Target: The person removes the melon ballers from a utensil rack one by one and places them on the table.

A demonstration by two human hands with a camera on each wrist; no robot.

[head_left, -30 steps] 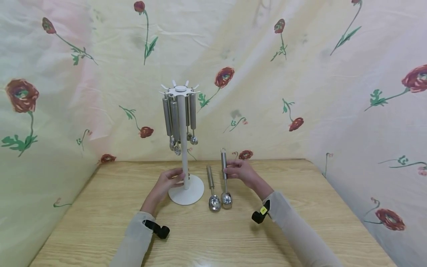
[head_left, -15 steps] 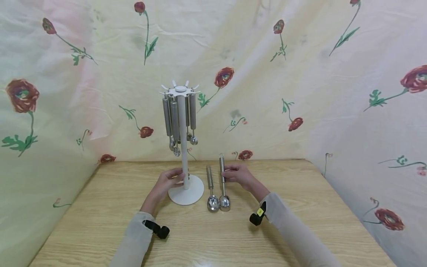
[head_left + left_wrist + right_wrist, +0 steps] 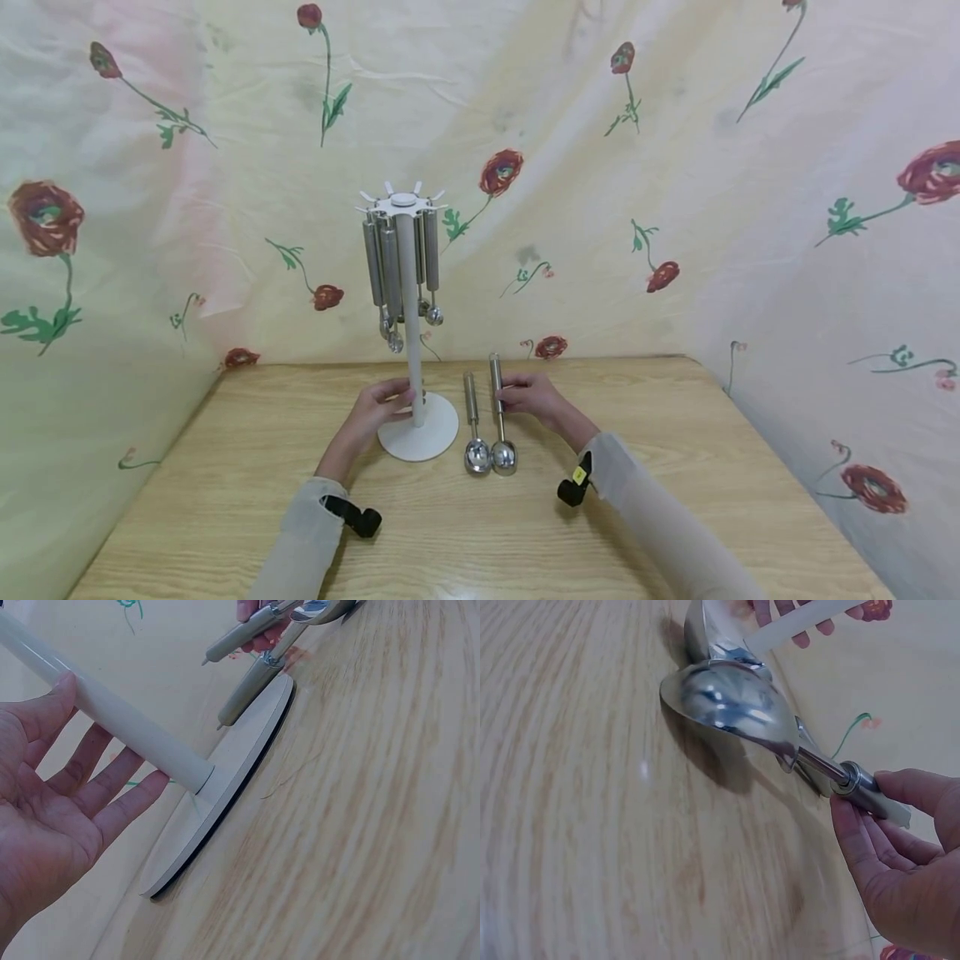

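My left hand [image 3: 375,412] holds the lower pole of a white utensil stand [image 3: 442,431]. In the left wrist view its thumb lies on one side of the white pole [image 3: 142,739], with the fingers along the other. To the right, my right hand [image 3: 537,397] pinches the steel handle of a metal scoop [image 3: 505,457] between thumb and fingers. That scoop's deep oval bowl [image 3: 735,705] hangs low over the table in the right wrist view. Close beside it lies a second metal scoop [image 3: 477,457], handle pointing away; the two bowls are side by side.
Several steel-handled utensils [image 3: 392,271] with small round bowls hang from the stand's spoked top [image 3: 402,201]. The wooden table [image 3: 480,533] ends at a flower-printed cloth [image 3: 585,275] behind and at both sides. A black camera [image 3: 572,492] sits at the right wrist.
My right hand has brought the scoop slightly left and nearer to me, so its bowl now stands beside the other scoop's bowl. The left hand stays on the pole.
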